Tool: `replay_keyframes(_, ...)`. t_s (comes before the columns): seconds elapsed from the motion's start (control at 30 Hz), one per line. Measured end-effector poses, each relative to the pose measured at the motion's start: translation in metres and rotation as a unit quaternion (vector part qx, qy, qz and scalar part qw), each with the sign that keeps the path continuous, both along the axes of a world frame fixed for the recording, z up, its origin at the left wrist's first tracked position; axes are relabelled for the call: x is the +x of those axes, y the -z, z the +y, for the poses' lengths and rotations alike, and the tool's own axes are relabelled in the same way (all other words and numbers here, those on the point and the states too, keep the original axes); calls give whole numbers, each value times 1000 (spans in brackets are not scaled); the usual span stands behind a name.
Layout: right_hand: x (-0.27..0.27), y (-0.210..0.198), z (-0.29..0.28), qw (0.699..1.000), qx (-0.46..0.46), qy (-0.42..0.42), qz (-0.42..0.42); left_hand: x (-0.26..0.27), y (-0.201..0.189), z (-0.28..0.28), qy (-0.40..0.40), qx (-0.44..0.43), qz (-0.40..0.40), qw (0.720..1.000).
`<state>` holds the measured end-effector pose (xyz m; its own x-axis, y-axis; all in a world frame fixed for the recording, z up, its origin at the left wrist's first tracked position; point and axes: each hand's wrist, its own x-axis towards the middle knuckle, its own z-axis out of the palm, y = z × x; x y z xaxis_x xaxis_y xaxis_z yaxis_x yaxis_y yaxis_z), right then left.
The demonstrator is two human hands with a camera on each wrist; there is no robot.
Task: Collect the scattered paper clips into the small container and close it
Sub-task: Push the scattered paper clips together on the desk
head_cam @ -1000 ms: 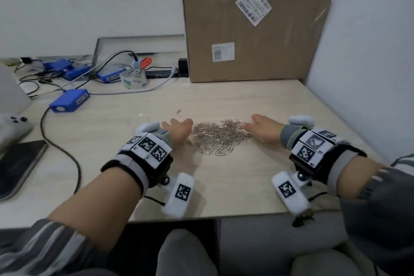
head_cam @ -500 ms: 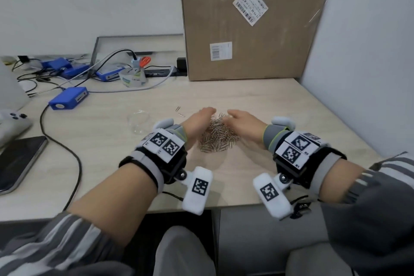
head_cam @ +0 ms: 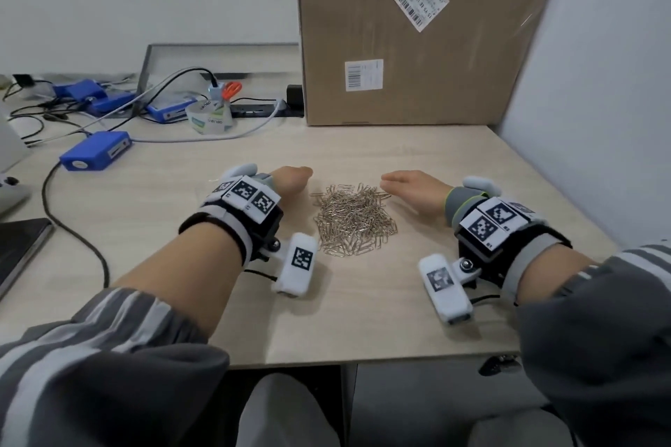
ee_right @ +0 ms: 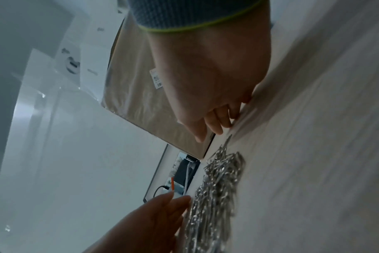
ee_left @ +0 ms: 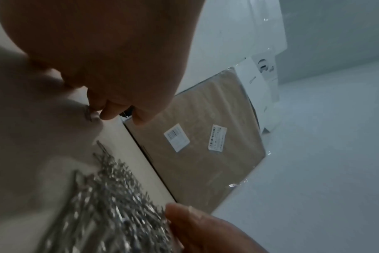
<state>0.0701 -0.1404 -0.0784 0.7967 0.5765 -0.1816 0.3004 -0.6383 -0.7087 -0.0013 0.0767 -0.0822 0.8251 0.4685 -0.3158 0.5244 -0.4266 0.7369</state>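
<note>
A heap of silver paper clips (head_cam: 354, 219) lies on the light wooden table (head_cam: 363, 319), between my two hands. My left hand (head_cam: 292, 178) rests on its edge at the heap's far left corner, holding nothing. In the left wrist view a stray clip (ee_left: 88, 113) lies on the table against my left fingertips (ee_left: 106, 116). My right hand (head_cam: 403, 185) also rests on its edge, at the heap's far right corner, fingers relaxed and empty (ee_right: 216, 125). Both hands stand a little apart from the heap. No view shows the small container.
A big cardboard box (head_cam: 417, 40) stands at the back, and a white wall (head_cam: 599, 83) closes off the right. At back left are a blue box (head_cam: 96, 156), a tape roll (head_cam: 210, 116) and cables (head_cam: 72, 221). A dark flat device (head_cam: 18, 247) lies at the left edge.
Half a second ago my hands were pressed together around the clips. They have now drawn apart, leaving a tighter heap, and my left hand has reached the stray clips at the far left.
</note>
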Motion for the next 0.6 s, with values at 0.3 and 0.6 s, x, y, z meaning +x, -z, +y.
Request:
replay_keyframes(0.3,3,18,6,971,212,93,52,-14,-6,-60,125,-7,-91,988)
replay_keyframes(0.6,7,28,10,944,295,148,10,-49,-45,-7,-59,162,-304,937)
